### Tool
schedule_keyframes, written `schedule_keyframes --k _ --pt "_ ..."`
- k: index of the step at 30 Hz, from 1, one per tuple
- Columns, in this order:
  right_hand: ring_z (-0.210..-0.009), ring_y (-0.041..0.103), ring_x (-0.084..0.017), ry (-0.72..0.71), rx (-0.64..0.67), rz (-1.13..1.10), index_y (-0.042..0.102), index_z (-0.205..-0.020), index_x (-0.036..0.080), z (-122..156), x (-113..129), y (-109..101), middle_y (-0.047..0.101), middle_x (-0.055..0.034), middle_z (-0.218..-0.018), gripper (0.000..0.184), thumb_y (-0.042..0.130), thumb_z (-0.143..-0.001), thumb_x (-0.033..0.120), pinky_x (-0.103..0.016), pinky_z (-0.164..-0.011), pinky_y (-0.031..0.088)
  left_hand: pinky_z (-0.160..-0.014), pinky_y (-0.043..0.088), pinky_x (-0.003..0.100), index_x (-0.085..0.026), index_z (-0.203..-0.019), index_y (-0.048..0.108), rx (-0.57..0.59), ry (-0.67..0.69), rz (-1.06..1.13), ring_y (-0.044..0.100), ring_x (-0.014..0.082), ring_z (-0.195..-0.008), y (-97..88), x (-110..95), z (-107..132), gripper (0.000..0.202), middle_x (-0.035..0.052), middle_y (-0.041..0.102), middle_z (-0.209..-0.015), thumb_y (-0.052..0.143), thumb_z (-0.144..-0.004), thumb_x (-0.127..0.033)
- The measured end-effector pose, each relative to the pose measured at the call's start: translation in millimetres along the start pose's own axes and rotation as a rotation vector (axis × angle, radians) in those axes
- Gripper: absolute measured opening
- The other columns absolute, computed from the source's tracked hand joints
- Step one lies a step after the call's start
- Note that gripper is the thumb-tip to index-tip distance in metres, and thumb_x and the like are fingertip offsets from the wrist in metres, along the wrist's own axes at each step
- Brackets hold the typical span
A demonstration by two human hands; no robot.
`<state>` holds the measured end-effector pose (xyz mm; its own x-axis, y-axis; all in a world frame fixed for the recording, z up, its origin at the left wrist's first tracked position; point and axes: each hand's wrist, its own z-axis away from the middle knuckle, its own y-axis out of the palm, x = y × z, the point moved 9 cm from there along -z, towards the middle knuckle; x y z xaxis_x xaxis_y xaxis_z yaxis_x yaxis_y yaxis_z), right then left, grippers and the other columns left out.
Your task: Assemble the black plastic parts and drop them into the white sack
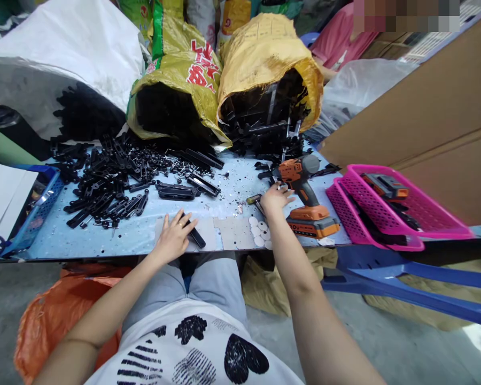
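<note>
My left hand (173, 234) lies with fingers spread over a long black plastic part (196, 236) at the table's front edge. Its fingers touch the upper end of the part without wrapping round it. My right hand (276, 199) is beside the orange-and-grey cordless drill (299, 172), fingers apart, close to the front end of the tool. Whether the fingertips touch the drill I cannot tell. The drill stands upright on its battery (313, 222). A small short cylinder (253, 199) lies just left of my right hand.
Loose black parts and screws (112, 176) cover the table's left side. Behind stand a white sack (84, 37), a green-yellow sack (176, 64) and a yellow sack (264, 53), holding black parts. Pink baskets (441, 227) and a cardboard panel (425, 117) flank the right; a blue basket (50, 206), the left.
</note>
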<state>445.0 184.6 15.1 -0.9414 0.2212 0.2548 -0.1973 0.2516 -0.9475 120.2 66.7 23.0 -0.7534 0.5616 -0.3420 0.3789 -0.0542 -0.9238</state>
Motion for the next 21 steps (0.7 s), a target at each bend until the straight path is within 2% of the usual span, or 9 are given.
schedule_keyframes --k 1,3,6,8,11,13,15,17,21 --pt "-0.109 0.047 -0.037 0.082 -0.030 0.014 0.036 -0.133 -0.007 -4.1 -19.2 -4.4 0.042 -0.0427 -0.119 0.054 0.013 -0.087 0.006 -0.065 -0.081 0.029 -0.106 0.018 0.065 -0.027 -0.127 0.052 0.067 0.068 -0.046 0.035 0.0312 -0.131 2.1 -4.5 -4.1 0.054 0.0098 0.053 -0.129 0.046 -0.079 -0.004" --pt "-0.100 0.052 -0.036 0.242 -0.089 0.028 0.040 -0.130 -0.008 0.8 -43.2 -13.8 0.044 -0.0427 -0.113 0.054 0.013 -0.086 0.006 -0.060 -0.075 0.033 -0.105 0.019 0.064 -0.025 -0.122 0.055 0.125 0.110 -0.135 0.049 0.0293 -0.117 1.2 -5.9 -10.6 0.048 0.0112 0.061 -0.113 0.045 -0.081 -0.004" --pt "-0.091 0.055 -0.033 0.243 -0.117 0.027 0.048 -0.127 0.002 25.3 -32.9 -25.9 0.051 -0.0328 -0.108 0.047 0.030 -0.087 0.017 -0.049 -0.072 0.039 -0.099 0.032 0.055 -0.018 -0.121 0.055 0.126 0.044 -0.216 0.057 0.0268 -0.098 -4.9 1.7 -11.7 0.037 0.0135 0.063 -0.097 0.047 -0.086 -0.011" --pt "-0.096 0.053 -0.033 0.107 -0.175 0.020 0.051 -0.125 0.009 48.6 -2.9 -39.6 0.052 -0.0258 -0.110 0.043 0.038 -0.087 0.024 -0.046 -0.076 0.042 -0.092 0.038 0.049 -0.015 -0.120 0.056 0.132 -0.008 -0.227 0.057 0.0275 -0.095 -5.7 7.9 -7.1 0.033 0.0144 0.062 -0.095 0.047 -0.088 -0.015" --pt "-0.106 0.049 -0.033 -0.201 -0.194 -0.011 0.053 -0.123 0.014 91.3 63.5 -50.6 0.052 -0.0204 -0.118 0.040 0.039 -0.090 0.029 -0.046 -0.086 0.043 -0.084 0.041 0.042 -0.015 -0.121 0.054 0.163 -0.035 -0.193 0.055 0.0269 -0.096 1.8 13.2 -1.9 0.033 0.0137 0.060 -0.098 0.050 -0.088 -0.019" --pt "-0.104 0.050 -0.031 -0.392 -0.050 -0.030 0.052 -0.125 0.014 117.5 107.4 -38.8 0.051 -0.0193 -0.123 0.041 0.040 -0.090 0.032 -0.044 -0.085 0.045 -0.081 0.043 0.037 -0.016 -0.124 0.052 0.177 -0.023 -0.153 0.055 0.0253 -0.096 9.4 14.1 -1.9 0.035 0.0124 0.058 -0.100 0.051 -0.089 -0.022" --pt "-0.102 0.052 -0.031 -0.533 0.131 -0.025 0.051 -0.128 0.013 136.0 136.6 -21.5 0.052 -0.0189 -0.125 0.045 0.044 -0.090 0.035 -0.043 -0.083 0.046 -0.079 0.044 0.035 -0.017 -0.125 0.050 0.188 -0.007 -0.128 0.054 0.0240 -0.097 15.6 14.6 -3.1 0.035 0.0113 0.058 -0.100 0.050 -0.090 -0.023" --pt "-0.107 0.050 -0.032 -0.611 0.241 0.014 0.050 -0.128 0.013 140.9 143.7 -11.0 0.051 -0.0184 -0.127 0.044 0.044 -0.089 0.033 -0.044 -0.087 0.044 -0.080 0.045 0.035 -0.017 -0.123 0.051 0.196 0.011 -0.120 0.054 0.0233 -0.097 18.1 14.8 -3.6 0.033 0.0107 0.058 -0.100 0.048 -0.091 -0.023" --pt "-0.127 0.038 -0.032 -0.746 0.351 0.110 0.056 -0.123 0.012 128.0 117.5 -4.6 0.048 -0.0181 -0.132 0.042 0.051 -0.083 0.024 -0.046 -0.103 0.031 -0.083 0.046 0.036 -0.017 -0.122 0.052 0.188 0.029 -0.098 0.053 0.0237 -0.099 13.8 13.5 -3.1 0.032 0.0112 0.057 -0.103 0.047 -0.092 -0.026"
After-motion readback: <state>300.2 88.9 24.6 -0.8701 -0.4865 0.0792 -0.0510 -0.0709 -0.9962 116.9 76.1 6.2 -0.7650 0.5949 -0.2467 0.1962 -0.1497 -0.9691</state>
